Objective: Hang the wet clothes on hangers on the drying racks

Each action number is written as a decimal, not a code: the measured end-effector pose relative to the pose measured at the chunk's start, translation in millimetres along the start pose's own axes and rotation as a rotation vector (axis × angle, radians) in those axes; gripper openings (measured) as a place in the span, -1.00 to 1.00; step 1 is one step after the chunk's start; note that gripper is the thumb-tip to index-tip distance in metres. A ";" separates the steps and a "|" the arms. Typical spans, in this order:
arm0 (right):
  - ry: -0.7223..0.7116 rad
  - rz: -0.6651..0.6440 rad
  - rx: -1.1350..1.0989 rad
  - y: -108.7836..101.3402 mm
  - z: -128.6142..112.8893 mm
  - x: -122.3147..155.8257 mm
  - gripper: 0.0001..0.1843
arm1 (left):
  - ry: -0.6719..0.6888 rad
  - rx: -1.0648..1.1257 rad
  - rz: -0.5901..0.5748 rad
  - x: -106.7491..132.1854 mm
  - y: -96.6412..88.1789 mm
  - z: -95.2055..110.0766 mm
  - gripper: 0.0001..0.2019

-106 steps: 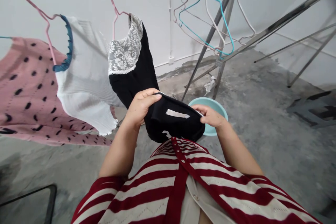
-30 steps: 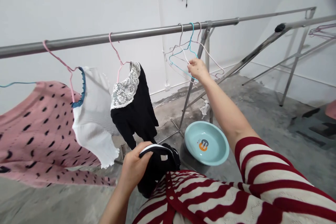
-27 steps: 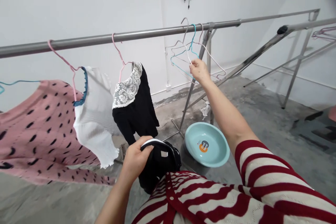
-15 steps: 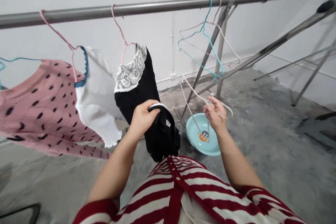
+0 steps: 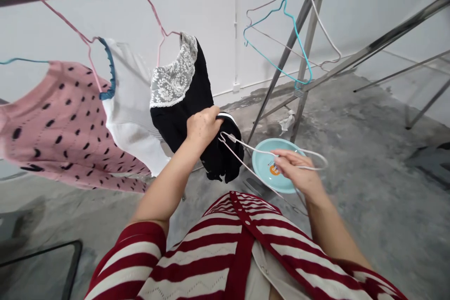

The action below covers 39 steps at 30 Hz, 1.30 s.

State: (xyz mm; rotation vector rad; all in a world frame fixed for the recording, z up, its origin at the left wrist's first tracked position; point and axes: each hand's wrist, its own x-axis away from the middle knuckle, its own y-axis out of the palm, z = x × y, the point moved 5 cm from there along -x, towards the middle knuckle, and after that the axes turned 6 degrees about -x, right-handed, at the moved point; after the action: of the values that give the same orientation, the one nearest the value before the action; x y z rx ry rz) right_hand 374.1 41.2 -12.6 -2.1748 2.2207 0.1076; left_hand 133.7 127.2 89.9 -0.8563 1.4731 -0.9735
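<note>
Right-hand fingers [image 5: 283, 159] pinch white hanger [image 5: 316, 167]; left hand [image 5: 203, 126] grips black garment [image 5: 228, 152].

Head-worn camera looks forward and down over a striped cardigan [image 5: 200, 258] at the left hand [image 5: 203, 126] and right hand [image 5: 295, 168], drying rack [image 5: 379, 40] beyond.

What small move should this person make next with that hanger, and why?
Probably slide the tip of the white hanger inside the white-trimmed edge of the black garment. The right hand holds the hanger with its tip right at the garment, and the left hand grips the garment just beside that edge, so it seems ready to receive it.
</note>
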 end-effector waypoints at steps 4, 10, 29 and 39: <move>-0.087 0.048 -0.046 49.3 22.4 -25.4 -0.77 | 0.184 -0.019 -0.097 23.0 11.0 28.7 -0.78; -0.088 0.182 -0.166 45.2 34.2 -37.8 -0.79 | 0.168 0.027 -0.127 68.2 39.0 36.7 -0.73; -0.208 0.034 -0.149 -6.7 -5.7 -41.2 -0.63 | 0.536 0.108 -0.190 49.4 -6.4 20.8 -0.54; 0.203 0.365 -0.117 -62.6 116.9 -41.6 -0.74 | 0.036 0.293 -0.155 46.9 -25.4 -25.9 -0.64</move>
State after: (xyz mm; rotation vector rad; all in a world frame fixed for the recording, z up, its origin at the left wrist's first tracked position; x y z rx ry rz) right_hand 434.5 89.8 -127.9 -1.8790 2.7717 0.0264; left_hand 102.3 77.3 95.8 -0.7485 1.2671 -1.2900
